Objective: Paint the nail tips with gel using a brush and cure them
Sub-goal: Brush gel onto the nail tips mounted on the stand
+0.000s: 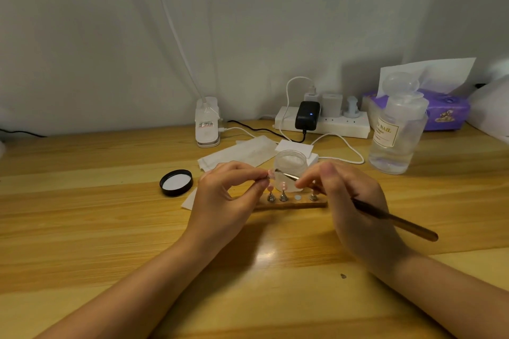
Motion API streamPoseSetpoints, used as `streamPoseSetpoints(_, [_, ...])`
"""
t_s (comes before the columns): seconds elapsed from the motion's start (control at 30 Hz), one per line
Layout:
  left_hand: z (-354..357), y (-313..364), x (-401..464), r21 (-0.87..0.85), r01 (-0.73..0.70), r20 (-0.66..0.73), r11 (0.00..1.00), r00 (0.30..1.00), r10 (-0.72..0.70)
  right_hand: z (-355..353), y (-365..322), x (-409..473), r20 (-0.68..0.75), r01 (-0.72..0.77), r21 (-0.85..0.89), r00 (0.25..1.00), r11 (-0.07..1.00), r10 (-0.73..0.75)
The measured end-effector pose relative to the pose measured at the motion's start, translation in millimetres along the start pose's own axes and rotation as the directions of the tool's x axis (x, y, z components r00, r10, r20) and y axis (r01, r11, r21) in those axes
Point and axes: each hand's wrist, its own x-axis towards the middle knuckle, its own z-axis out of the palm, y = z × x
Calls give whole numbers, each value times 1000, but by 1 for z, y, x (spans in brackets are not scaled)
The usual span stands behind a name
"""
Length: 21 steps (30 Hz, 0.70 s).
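Left hand (228,192) pinches a pink nail tip (271,173) between thumb and forefinger, raised over the stand (292,203) at mid desk. Right hand (349,201) grips the brush (394,220) like a pen; bristle end touches the tip, handle trails toward the right edge. Stand carries two more pink tips on metal pegs. Open jar (290,164) just behind the hands, its black lid (176,182) to the left. Bottle (396,129) and tissue box (440,110) at the back right; power strip (325,121) and white lamp (207,125) along the back edge. Bare desk (82,215) runs wide on the left and along the near edge.
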Motion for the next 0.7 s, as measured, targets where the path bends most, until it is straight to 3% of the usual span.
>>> streamPoseSetpoints(0.1, [0,-1,0,-12,5,-5,1000,1000,-5,2,0,-1,53,91,-63,995,994,-87])
streamPoseSetpoints(0.27, [-1,-2,-1,-5,7,11,1000,1000,-7,-2,3,1,-29,-108,63,994,992,110])
streamPoseSetpoints(0.43, [0,-3,0,4,-10,5,1000,1000,10,2,1,-1,70,87,-66,994,994,-82])
streamPoseSetpoints(0.6, [0,-6,0,13,-39,15,999,999,39,-2,3,1,-43,-138,69,989,988,141])
streamPoseSetpoints(0.7, [0,-6,0,8,-35,4,999,999,35,0,-1,-1,13,3,6,1000,1000,-3])
